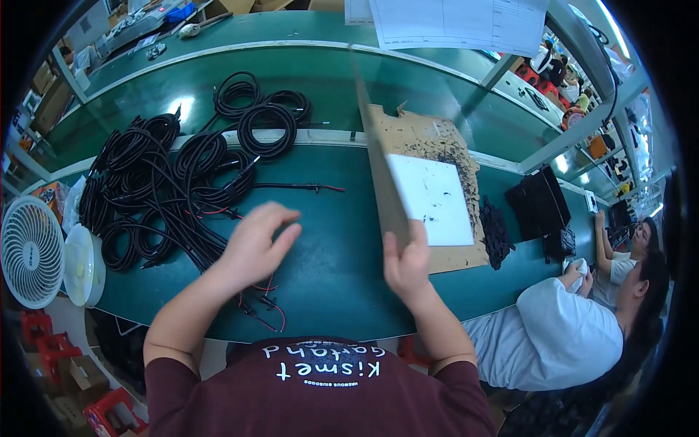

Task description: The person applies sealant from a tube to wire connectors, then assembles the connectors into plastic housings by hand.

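My right hand (408, 264) grips the near edge of a brown cardboard sheet (388, 175), which stands nearly on edge. Beside it, a white rectangular board (431, 200) marked with dark specks lies on a worn piece of cardboard (426, 131) strewn with black bits. My left hand (261, 244) hovers over the green bench, slightly blurred, thumb apart from the bent fingers, holding nothing. Just left of it lies a heap of black cables (138, 171), some with red wire ends. Several coiled cables (267, 131) sit farther back.
A white fan (33, 251) stands at the left edge. Right of the cardboard are a pile of small black pieces (496, 233) and a black bin (539, 202). A person in a light shirt (553, 328) sits close on my right. Papers (459, 25) hang above the bench.
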`<state>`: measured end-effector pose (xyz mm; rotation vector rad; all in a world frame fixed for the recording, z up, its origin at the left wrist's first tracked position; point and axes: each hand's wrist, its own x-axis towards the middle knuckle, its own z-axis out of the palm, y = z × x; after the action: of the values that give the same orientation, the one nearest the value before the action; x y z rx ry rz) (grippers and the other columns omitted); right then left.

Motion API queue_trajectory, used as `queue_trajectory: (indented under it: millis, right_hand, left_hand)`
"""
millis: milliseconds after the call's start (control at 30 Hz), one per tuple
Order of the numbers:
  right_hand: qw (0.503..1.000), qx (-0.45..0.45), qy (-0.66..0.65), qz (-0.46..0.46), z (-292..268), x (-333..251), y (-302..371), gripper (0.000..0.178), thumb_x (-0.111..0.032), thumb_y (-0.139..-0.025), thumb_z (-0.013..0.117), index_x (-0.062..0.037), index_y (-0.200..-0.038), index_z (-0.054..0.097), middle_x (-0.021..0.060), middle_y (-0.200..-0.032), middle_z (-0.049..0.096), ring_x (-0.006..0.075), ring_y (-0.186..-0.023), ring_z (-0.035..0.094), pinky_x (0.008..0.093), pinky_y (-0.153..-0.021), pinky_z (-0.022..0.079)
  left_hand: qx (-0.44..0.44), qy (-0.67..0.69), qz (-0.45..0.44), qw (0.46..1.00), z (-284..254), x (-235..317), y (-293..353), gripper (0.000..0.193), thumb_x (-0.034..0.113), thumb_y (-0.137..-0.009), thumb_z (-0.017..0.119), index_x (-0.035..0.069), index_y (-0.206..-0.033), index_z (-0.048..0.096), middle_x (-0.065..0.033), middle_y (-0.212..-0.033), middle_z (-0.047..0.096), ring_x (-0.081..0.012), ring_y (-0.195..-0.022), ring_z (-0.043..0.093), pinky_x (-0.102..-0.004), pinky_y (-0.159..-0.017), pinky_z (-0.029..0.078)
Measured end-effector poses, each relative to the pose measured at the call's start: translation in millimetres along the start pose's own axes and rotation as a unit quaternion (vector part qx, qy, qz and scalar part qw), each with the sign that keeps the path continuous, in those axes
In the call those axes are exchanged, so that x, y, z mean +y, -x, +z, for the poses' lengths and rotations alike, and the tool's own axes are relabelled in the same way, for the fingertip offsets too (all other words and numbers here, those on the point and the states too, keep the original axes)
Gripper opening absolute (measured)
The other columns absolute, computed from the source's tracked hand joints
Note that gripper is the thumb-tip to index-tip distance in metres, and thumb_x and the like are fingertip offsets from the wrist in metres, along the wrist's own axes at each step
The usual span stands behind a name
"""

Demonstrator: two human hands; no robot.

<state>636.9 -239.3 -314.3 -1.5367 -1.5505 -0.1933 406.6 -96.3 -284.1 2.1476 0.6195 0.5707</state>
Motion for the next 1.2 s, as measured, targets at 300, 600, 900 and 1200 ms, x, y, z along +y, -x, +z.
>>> queue_trajectory:
  millis: [300,600,900,1200]
  right_hand:
    - [1.000,0.013,-0.008,-0.023,8,1,10,0.054,0.007,-0.067,0.061,0.0050,-0.120,0.052,0.0167,-0.091,0.054,0.0302,-0.075,0.057,0.0345,-0.062,0.049]
    - [0.999,0.020,-0.025,-0.002,11,-2,11,0.035,0.004,-0.079,0.059,0.0063,-0.113,0.055,0.0171,-0.089,0.054,0.0301,-0.072,0.055,0.0335,-0.060,0.046]
    - [0.998,-0.041,-0.047,0.001,14,2,15,0.057,0.005,-0.060,0.065,0.0013,-0.116,0.056,0.0141,-0.094,0.054,0.0280,-0.076,0.056,0.0330,-0.063,0.048]
    - [0.996,-0.072,-0.051,-0.028,23,-5,13,0.059,0.001,-0.056,0.069,-0.0019,-0.114,0.057,0.0117,-0.093,0.053,0.0283,-0.074,0.058,0.0353,-0.061,0.049]
  left_hand:
    - [0.163,-0.521,0.170,0.821,-39,-97,-152,0.035,0.007,-0.079,0.054,0.000,-0.114,0.056,-0.0131,-0.119,0.055,-0.0291,-0.118,0.047,-0.0385,-0.096,0.039]
    - [-0.093,-0.522,-0.058,0.846,-55,-96,-218,0.055,0.006,-0.069,0.062,0.013,-0.123,0.052,-0.0132,-0.119,0.057,-0.0272,-0.112,0.054,-0.0404,-0.091,0.045]
    - [0.081,-0.471,-0.049,0.877,-128,-27,-140,0.049,0.011,-0.062,0.069,0.007,-0.108,0.055,-0.0172,-0.093,0.063,-0.0351,-0.092,0.059,-0.0435,-0.076,0.048]
    - [0.232,-0.241,-0.022,0.942,-262,-11,28,0.043,-0.007,-0.065,0.061,0.001,-0.106,0.053,-0.0028,-0.091,0.058,-0.0125,-0.086,0.054,-0.0234,-0.082,0.040]
